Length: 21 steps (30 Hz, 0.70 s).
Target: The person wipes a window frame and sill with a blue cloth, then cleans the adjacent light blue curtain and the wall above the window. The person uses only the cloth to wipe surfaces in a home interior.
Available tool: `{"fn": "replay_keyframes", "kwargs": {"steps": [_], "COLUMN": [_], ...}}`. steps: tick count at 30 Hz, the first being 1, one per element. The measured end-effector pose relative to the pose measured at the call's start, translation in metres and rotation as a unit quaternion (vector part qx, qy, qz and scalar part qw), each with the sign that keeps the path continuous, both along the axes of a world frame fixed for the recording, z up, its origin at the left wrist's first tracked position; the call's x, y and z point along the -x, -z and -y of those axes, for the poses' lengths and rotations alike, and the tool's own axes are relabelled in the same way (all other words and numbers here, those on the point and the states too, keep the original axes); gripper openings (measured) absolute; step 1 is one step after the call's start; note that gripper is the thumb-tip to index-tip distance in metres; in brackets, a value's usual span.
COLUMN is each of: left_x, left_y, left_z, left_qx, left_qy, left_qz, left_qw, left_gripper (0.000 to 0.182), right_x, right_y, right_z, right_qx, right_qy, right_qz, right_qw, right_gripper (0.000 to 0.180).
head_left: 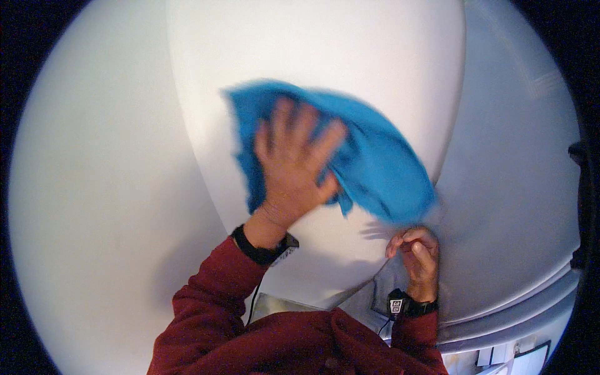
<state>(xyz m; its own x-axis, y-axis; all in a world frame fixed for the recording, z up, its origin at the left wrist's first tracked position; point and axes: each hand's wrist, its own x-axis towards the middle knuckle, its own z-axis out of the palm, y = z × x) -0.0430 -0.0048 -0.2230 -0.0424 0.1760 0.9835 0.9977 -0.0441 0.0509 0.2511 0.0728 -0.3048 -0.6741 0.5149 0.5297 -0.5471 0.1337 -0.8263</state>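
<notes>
A blue cloth (379,154), blurred and partly folded, spreads over a large smooth white curved panel (328,42). My left hand (297,159) lies flat on top of it with the fingers spread, pressing on its left part. To the lower right, my right hand (417,253) is just below the cloth's right end, fingers loosely curled and apart, with nothing seen in it. A shadow of fingers falls on the white surface beside it. Each wrist wears a black band with a small device.
Pale curved walls rise on the left (93,140) and on the right (506,164). Ridged curved edges (515,309) run along the lower right, with white parts beyond them. A dark object (586,201) stands at the far right rim. Thin black cables hang from the wrist devices.
</notes>
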Motion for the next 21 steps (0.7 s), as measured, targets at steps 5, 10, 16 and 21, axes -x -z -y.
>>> {"fn": "replay_keyframes", "kwargs": {"steps": [5, 10, 16, 21], "left_x": [-0.031, -0.013, 0.011, -0.051], "left_y": [0.005, 0.017, -0.017, -0.003], "left_z": [0.002, 0.013, 0.014, 0.009], "left_qx": [0.053, 0.127, -0.077, 0.124], "left_qy": [0.096, 0.217, 0.022, 0.200], "left_qz": [-0.150, -0.107, 0.030, -0.242], "left_qw": [0.982, 0.962, 0.996, 0.941], "left_gripper": [0.049, 0.053, 0.052, 0.041], "right_x": [0.008, 0.012, 0.012, 0.008], "right_y": [-0.007, -0.025, -0.015, 0.012], "right_z": [0.009, 0.020, 0.005, -0.003], "right_qx": [0.339, -0.087, -0.132, 0.241], "right_qy": [0.164, 0.230, 0.079, 0.089], "right_qz": [-0.068, 0.202, 0.146, -0.006], "right_qw": [0.924, 0.948, 0.977, 0.966], "right_gripper": [0.037, 0.020, 0.018, 0.028]}}
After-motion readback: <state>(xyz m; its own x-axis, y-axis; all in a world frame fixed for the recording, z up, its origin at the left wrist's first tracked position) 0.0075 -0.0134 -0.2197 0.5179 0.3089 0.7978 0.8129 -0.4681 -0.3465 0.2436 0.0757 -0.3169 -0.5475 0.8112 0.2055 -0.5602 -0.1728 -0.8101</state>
